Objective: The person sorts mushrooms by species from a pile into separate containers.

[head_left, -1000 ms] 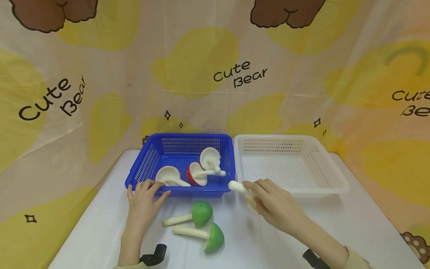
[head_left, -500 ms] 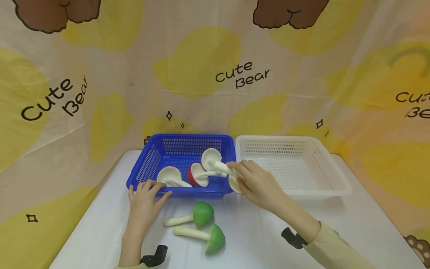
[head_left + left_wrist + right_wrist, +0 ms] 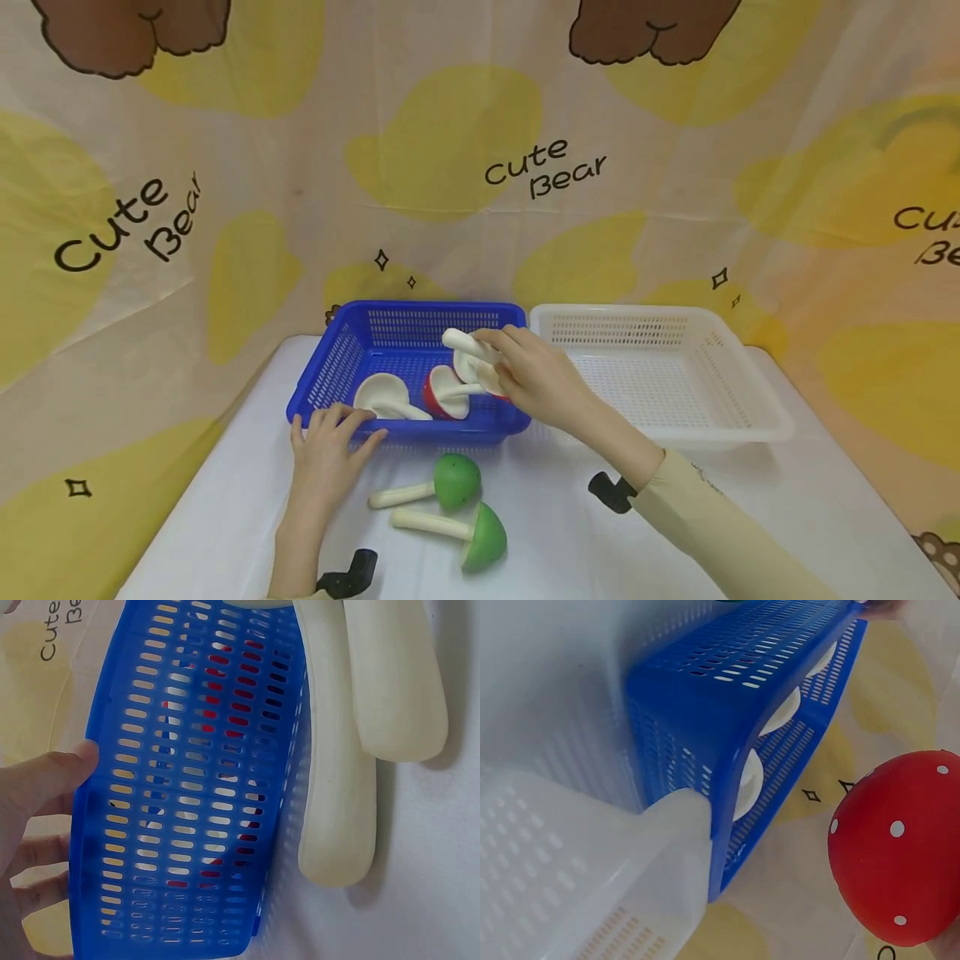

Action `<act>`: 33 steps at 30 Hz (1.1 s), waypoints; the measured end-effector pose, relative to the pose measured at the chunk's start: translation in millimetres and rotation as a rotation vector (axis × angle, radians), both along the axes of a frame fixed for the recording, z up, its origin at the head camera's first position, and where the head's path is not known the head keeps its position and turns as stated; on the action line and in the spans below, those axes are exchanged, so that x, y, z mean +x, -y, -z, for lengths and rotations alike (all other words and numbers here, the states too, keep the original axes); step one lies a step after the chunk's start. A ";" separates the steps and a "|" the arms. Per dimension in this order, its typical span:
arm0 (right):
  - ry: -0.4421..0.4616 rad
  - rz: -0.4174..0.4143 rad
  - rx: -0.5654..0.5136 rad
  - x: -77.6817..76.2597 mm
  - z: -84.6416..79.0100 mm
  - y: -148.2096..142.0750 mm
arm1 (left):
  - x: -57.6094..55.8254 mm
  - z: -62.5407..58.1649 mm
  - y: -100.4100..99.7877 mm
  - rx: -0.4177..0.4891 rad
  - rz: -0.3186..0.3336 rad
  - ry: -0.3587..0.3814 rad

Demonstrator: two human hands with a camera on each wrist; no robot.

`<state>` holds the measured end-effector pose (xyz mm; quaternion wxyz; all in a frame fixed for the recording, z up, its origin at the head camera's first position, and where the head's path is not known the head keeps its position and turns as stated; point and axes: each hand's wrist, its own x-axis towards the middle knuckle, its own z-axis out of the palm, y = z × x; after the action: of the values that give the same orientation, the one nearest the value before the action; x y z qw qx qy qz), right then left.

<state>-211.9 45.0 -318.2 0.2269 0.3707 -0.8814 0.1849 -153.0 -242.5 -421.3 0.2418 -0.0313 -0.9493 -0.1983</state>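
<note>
My right hand holds a toy mushroom by its pale stem above the right part of a blue basket. Its red cap with white dots shows large in the right wrist view. With fingers over the near rim and thumb outside, my left hand grips that basket at its front left. Inside lie a mushroom with its white underside up, a red-capped mushroom, and a third mushroom partly hidden behind the held one. Two green-capped mushrooms lie on the table in front.
A white basket stands against the blue one's right side. Both rest on a white-covered table, with a printed cloth hanging close behind. In the left wrist view, two pale mushroom stems lie near the blue basket's wall.
My right hand has carried the mushroom leftward and up, from in front of the white basket to over the blue basket. My left hand has stayed at the rim.
</note>
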 end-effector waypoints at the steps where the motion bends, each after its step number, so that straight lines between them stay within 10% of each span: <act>1: 0.005 -0.006 -0.003 -2.6 -1.1 3.1 | 0.2 -0.1 -0.2 -0.002 0.000 -0.003; 33: 0.305 -0.063 0.156 -83.8 20.6 112.4 | 0.6 -0.1 0.8 -0.020 -0.006 -0.021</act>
<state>-295.7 -67.3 -338.8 0.0549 0.3821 -0.9054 0.1769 -152.4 -243.3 -421.2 0.2521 -0.0329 -0.9488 -0.1877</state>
